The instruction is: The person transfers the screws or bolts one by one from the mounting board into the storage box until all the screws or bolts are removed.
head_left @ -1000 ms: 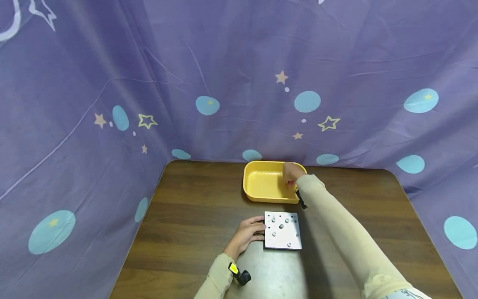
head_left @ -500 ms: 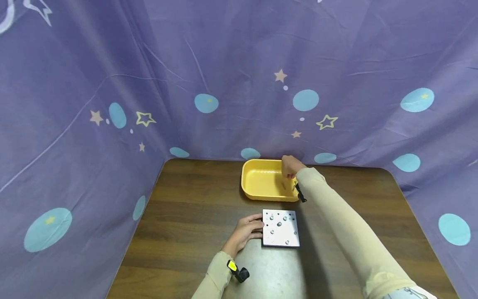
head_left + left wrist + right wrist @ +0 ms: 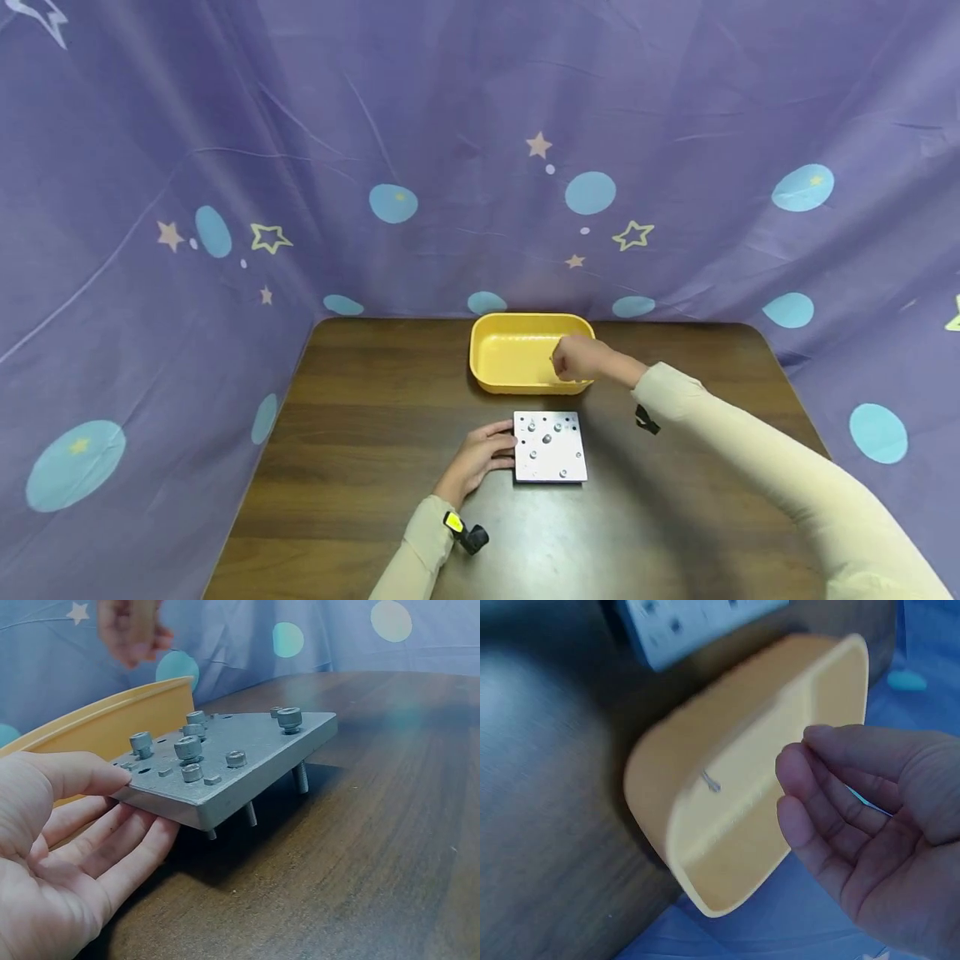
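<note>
My left hand (image 3: 477,454) grips the left edge of a square metal plate (image 3: 247,735), thumb on top and fingers beneath. Several socket head screws (image 3: 187,750) stand in the plate, and some shanks poke out below it. Between the plate and the table a dark gap shows in the left wrist view. My right hand (image 3: 581,358) is over the right part of a yellow tray (image 3: 517,389), thumb and index fingertips pinched together. A small dark bit shows at those fingertips, apparently a screw mostly hidden by them. Another screw (image 3: 711,781) lies in the tray.
The tray stands behind the plate, near the back edge of the brown wooden table (image 3: 375,400). A purple patterned curtain (image 3: 450,125) hangs behind the table and along its left side.
My right hand first moved farther back in the tray, then rose and came forward over its right part, fingertips pinched. My left hand keeps its hold on the plate; the head view has shifted slightly.
</note>
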{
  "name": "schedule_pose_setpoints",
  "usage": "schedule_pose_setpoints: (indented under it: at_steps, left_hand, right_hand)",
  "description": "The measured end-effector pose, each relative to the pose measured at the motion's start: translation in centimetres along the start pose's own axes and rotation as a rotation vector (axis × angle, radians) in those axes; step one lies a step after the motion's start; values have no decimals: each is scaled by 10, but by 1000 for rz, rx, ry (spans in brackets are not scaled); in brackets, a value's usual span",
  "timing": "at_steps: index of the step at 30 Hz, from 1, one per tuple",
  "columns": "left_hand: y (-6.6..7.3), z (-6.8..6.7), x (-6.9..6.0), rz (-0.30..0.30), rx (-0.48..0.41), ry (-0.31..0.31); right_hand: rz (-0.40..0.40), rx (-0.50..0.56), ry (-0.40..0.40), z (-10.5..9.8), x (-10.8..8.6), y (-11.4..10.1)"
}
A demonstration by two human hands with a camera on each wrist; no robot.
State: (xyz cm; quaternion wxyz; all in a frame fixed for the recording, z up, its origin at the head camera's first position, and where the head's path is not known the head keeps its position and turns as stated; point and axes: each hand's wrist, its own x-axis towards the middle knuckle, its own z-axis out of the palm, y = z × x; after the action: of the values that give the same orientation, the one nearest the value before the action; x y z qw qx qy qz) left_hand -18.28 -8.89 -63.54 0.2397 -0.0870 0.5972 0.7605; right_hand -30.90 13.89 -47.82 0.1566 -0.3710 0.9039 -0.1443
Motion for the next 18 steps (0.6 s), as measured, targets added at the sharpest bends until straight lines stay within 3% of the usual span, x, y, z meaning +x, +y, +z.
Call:
schedule_pose_setpoints:
  at_steps: [5,8,13,18]
  left_hand:
    - [6,-1,-2,-31,-9,-3]
    - [11,-2,-3,-45,-13,1]
    - [14,2,-4,-68,-5,33]
    - [15,10,-4,-81,33,68]
  right_hand:
    - [-88,73,-42,16,-29,-10]
    - [-97,126,-88,26,-41,-17]
    - [-33,70,-154,48,-55,-25]
    - [25,-13,-165,68,-65,-28]
